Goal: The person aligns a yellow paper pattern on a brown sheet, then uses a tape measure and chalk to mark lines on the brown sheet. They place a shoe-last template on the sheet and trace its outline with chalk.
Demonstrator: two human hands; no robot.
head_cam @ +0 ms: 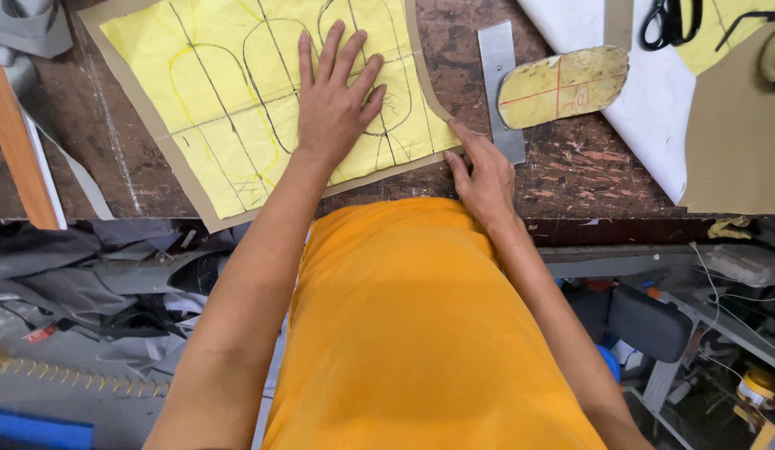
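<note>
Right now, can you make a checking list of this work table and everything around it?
Surface: dark, scratched wooden table.
Job's things: yellow sheet with drawn outlines, lying on a brown card backing.
Clutter: metal strip, yellow sole-shaped pattern, black scissors, white sheet, brown card.
Grippers: left hand pressed flat on the yellow sheet, fingers spread; right hand at the backing's right corner edge, fingertips on it; whether it holds a tool cannot be told.
Cables: thin wires below the table, right.
Surroundings: grey fabric pile lower left; black stool seat lower right.
</note>
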